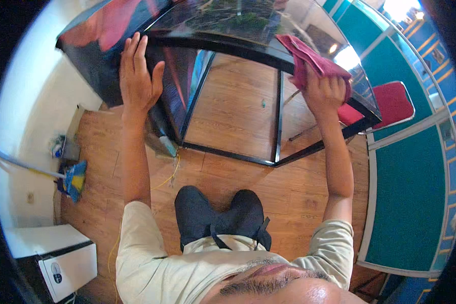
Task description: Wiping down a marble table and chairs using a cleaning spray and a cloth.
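Observation:
My left hand [140, 72] rests flat, fingers apart, near the black frame at the left end of a glass-topped table [220, 42]. Nothing is held in it. Toward the table's right side, my right hand [325, 91] grips a folded dark pink cloth [307, 57], which lies against the glass and the black front edge. The glass reflects lights and other shapes. Below the top, the black metal frame [231, 154] reaches down toward the wooden floor.
A red-padded chair [393, 104] stands beyond the table's right corner, near teal panels [408, 197]. On the left are a mop with a blue and yellow head [76, 180], a grey bin [71, 149] and a white box-like appliance [70, 269]. A thin yellow cable [167, 180] crosses the floor.

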The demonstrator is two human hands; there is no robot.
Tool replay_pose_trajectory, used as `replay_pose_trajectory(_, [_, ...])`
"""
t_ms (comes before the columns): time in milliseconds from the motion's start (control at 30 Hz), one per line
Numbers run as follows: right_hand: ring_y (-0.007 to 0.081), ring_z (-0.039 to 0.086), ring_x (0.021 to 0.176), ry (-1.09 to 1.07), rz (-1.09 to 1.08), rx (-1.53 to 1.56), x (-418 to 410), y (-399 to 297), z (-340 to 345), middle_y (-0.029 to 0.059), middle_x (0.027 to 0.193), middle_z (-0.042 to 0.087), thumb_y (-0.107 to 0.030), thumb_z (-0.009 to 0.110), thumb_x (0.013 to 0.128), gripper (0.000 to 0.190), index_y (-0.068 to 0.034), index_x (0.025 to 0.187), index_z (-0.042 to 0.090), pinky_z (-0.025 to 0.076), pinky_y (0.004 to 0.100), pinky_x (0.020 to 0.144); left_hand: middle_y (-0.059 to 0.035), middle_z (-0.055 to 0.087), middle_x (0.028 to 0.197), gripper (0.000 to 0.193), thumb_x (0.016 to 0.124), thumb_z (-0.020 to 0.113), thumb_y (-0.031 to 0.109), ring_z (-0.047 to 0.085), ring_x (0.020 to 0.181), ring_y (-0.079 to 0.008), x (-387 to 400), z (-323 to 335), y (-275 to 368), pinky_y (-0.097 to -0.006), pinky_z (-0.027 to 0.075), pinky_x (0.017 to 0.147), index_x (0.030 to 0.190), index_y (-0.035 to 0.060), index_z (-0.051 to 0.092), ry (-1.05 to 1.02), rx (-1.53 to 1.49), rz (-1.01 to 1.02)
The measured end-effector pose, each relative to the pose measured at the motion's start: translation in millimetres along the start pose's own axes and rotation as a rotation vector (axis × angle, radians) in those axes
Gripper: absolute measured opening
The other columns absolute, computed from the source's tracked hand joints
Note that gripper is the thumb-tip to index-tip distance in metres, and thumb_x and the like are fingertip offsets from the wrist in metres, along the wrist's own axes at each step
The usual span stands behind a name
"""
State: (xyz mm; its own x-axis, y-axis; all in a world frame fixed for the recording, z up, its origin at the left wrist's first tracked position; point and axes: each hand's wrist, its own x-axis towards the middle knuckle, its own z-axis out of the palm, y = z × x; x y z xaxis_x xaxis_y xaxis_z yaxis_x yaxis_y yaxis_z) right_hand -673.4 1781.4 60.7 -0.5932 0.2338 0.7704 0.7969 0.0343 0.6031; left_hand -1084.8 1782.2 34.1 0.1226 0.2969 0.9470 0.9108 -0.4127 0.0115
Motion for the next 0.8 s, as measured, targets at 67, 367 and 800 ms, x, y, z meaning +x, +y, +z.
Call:
replay_pose_trajectory(67, [0.0211,0.058,0.073,0.001,-0.035,0.007,46.0,-47.0,4.7,0.0012,0.083,0.059,-0.026,0.061,0.081,0.032,-0.024,0.113,0.067,0.044,0.0378,0.064,-0.0214,0.043,0.143,0.057,0.097,0.051,0.038,0.039,0.133,-0.0384,-6.5,-7.7,-10.0,-0.0464,0.031,0.11,0.138,-0.0006,0.043,-0.037,-0.123,-0.033])
replay_pose_trajectory(367, [0.028,0.061,0.087,-0.047,-0.195,0.189,206.8,-223.4,14.5,0.0097,0.097,0.061,-0.03,0.06,0.084,0.045,-0.014,0.126,0.059,0.048,0.041,0.077,-0.018,0.056,0.128,0.036,0.089,0.062,0.015,0.055,0.119,-0.0351,-71.7,-37.9,-23.9,-0.0404,0.046,0.1,0.122,0.0001,0.058,0.157,-0.475,-0.071])
replay_pose_trajectory(800, [0.0441,0.038,0.128,0.234,0.784,1.481,80.3,-433.5,73.0,0.0325,0.14,0.036,-0.018,0.052,0.095,0.069,0.009,0.146,0.014,0.024,0.0456,0.11,-0.0243,0.046,0.138,0.045,0.092,0.056,0.017,0.042,0.129,-0.0416,-405.2,-13.5,76.9,-0.05,0.036,0.106,0.13,-0.0036,0.047,-0.339,-0.271,-0.882])
